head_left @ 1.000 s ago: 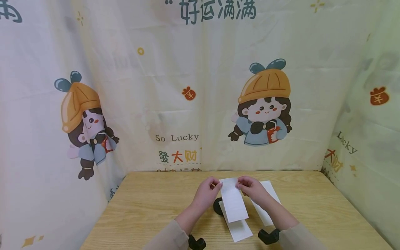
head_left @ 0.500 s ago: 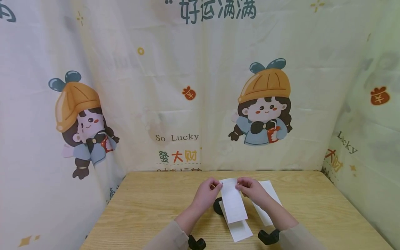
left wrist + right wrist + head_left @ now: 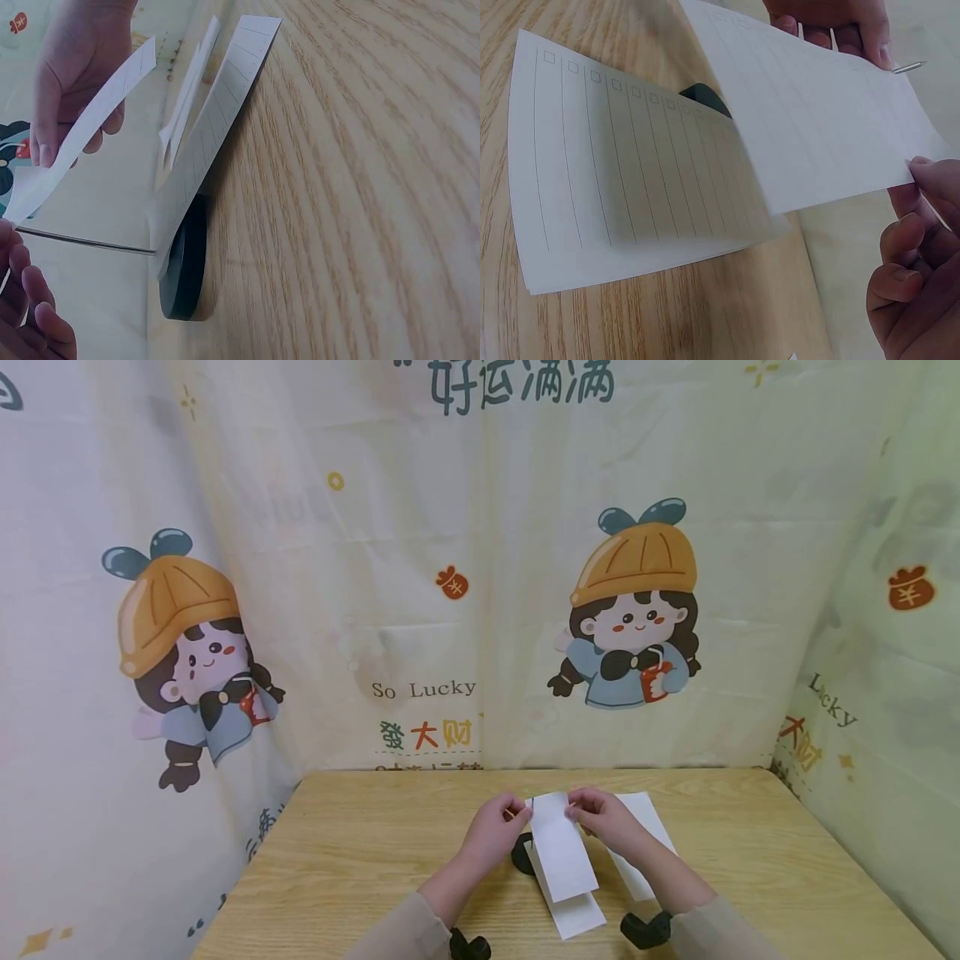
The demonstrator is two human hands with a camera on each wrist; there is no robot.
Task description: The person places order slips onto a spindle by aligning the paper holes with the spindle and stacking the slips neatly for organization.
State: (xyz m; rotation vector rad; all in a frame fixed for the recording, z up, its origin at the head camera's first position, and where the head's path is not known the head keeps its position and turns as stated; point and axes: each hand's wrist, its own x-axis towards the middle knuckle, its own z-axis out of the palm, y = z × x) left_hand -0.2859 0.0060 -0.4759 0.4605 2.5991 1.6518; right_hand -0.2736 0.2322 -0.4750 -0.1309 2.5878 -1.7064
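Gently curved, thin paper (image 3: pixel 566 860) in a fingertip pinch, left hand (image 3: pixel 489 829) and right hand (image 3: pixel 606 816); slim metal spike (image 3: pixel 86 241)

Upper slip (image 3: pixel 564 852) over lower slips (image 3: pixel 579 917) — base (image 3: pixel 520 853) beneath far end, other slips (image 3: pixel 643 814) right

Lucky lettering on the cloth (image 3: pixel 525 477)

Large characters across its top read "好运满满". Lower down stand "So Lucky" and "發大财"; at the right, "Lucky" and "大财" show in the folds. Two printed red bags (image 3: pixel 452 583) each bear a ¥ sign.
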